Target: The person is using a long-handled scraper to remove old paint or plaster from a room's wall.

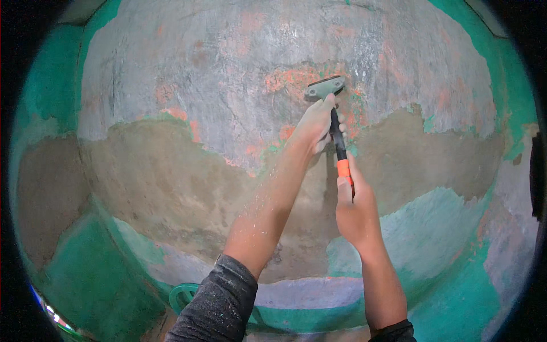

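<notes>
A long-handled scraper (325, 87) with a wide grey-green head and a black and orange handle lies against the wall (228, 74). Its blade edge meets a patch of exposed orange paint. Close below the head, my left hand (316, 122) is closed round the upper shaft, thumb along it. My right hand (357, 211) grips the handle lower down, at the orange band. Pale dust and flakes cover my left forearm and dark sleeve. Part of the shaft is hidden behind the left fingers.
Grey-violet paint covers the upper wall, with bare brown plaster (159, 171) below it and green paint (102, 279) toward the corners. A green plastic chair (181, 295) stands low at the left, partly behind my left sleeve. A dark object (537, 176) is at the far right edge.
</notes>
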A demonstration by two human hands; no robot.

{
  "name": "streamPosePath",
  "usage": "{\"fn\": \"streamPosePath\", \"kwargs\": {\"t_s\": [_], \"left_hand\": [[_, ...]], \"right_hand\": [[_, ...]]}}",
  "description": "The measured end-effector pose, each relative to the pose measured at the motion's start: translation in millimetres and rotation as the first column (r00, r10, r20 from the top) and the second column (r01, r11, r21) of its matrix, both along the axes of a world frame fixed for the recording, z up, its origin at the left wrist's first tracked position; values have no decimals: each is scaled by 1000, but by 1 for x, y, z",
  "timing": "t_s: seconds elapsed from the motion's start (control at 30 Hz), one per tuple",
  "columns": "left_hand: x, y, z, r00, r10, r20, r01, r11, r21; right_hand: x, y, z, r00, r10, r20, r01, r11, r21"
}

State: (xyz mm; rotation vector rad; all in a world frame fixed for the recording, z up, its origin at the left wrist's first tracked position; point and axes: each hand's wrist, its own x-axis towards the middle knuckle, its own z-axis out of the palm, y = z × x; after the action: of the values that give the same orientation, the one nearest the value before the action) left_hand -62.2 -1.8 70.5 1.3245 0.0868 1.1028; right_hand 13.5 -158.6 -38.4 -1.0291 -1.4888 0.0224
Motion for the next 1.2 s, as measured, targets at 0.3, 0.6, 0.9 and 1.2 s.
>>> {"fn": "streamPosePath", "kwargs": {"t_s": [0.3, 0.6, 0.9, 1.2], "left_hand": [[-24, -1, -7, 999, 46, -9, -46, 998, 39], [-48, 9, -3, 998, -45, 38, 43, 998, 47], [-61, 15, 5, 999, -21, 48, 15, 994, 111], [-75, 16, 28, 998, 63, 3, -63, 990, 123]], "right_hand": [[-36, 4, -8, 994, -110, -5, 110, 994, 19], [-66, 16, -9, 989, -148, 4, 147, 988, 51], [-77, 14, 6, 987, -155, -36, 151, 983, -103], [-94, 22, 20, 990, -124, -61, 118, 989, -90]]}}
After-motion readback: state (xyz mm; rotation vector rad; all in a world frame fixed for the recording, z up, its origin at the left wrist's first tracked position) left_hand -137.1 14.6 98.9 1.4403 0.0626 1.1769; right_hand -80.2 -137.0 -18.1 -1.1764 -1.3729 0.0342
